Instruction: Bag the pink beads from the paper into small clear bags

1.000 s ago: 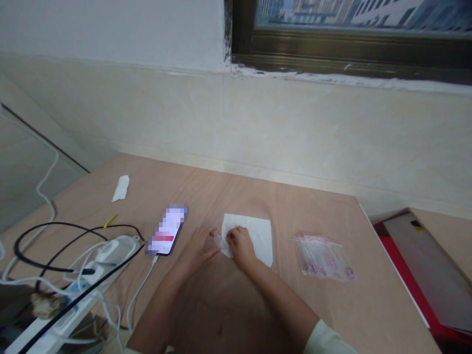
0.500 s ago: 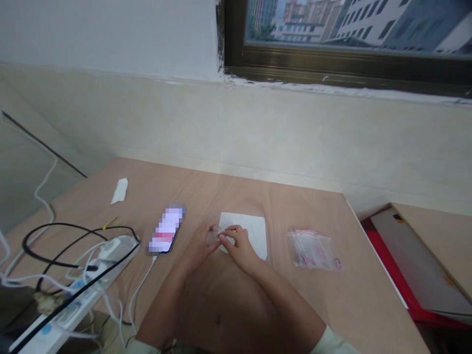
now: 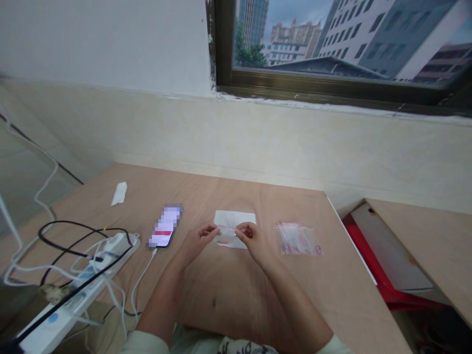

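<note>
My left hand (image 3: 199, 241) and my right hand (image 3: 250, 237) pinch opposite ends of a small clear plastic zip bag (image 3: 226, 232) with a red strip along its top. The bag is held taut just above a white paper sheet (image 3: 235, 220), which lies flat on the plywood table (image 3: 324, 265). Its contents, if any, cannot be made out. To the right of my right hand lies a pile of similar clear zip bags (image 3: 297, 239), not touching it. Left of my left hand, a smartphone (image 3: 164, 226) lies face up with a white charging cable attached.
A folded white tissue (image 3: 119, 193) lies at the table's far left. A white power strip (image 3: 77, 290) and tangled black and white cables occupy the left side. Past the table's right edge stands a red-and-grey board (image 3: 383, 255). A window (image 3: 332, 44) is above the wall.
My hands have drawn apart and lifted the small bag off the paper, stretching it between them. The whole scene sits lower in the view, with more of the window showing.
</note>
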`<action>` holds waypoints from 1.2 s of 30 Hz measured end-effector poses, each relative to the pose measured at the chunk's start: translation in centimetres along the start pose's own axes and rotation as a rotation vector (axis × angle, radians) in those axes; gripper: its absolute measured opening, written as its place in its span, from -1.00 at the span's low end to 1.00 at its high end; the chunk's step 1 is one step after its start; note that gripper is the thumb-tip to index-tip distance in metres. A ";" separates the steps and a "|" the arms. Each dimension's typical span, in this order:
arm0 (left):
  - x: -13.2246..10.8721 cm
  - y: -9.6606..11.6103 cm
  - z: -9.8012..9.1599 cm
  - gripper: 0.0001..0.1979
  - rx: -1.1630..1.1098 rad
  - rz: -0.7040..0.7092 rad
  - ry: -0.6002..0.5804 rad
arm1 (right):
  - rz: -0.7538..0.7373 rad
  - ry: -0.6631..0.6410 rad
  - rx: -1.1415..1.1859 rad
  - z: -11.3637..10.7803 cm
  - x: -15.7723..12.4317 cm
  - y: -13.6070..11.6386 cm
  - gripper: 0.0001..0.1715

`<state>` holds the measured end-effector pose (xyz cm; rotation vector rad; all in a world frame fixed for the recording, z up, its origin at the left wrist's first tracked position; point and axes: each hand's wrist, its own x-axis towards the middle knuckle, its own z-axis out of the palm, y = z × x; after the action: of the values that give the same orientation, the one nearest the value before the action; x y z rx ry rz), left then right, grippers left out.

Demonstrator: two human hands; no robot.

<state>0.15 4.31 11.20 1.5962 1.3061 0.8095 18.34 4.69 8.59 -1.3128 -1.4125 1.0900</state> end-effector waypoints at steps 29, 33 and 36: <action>-0.8 1.7 2.3 -0.75 -0.007 0.024 -0.099 | 0.118 -0.110 0.167 1.0 -1.7 -1.1 -0.79; -0.7 1.4 2.4 -0.76 -0.006 0.004 -0.133 | 0.163 -0.042 0.165 0.6 -1.7 -1.2 -0.77; -0.5 0.9 2.2 -0.78 -0.003 -0.014 -0.093 | 0.256 -0.085 0.234 0.4 -1.6 -1.4 -0.73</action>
<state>2.33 3.23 11.15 1.6013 1.2482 0.7194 17.72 2.98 9.77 -1.3123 -1.1557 1.4505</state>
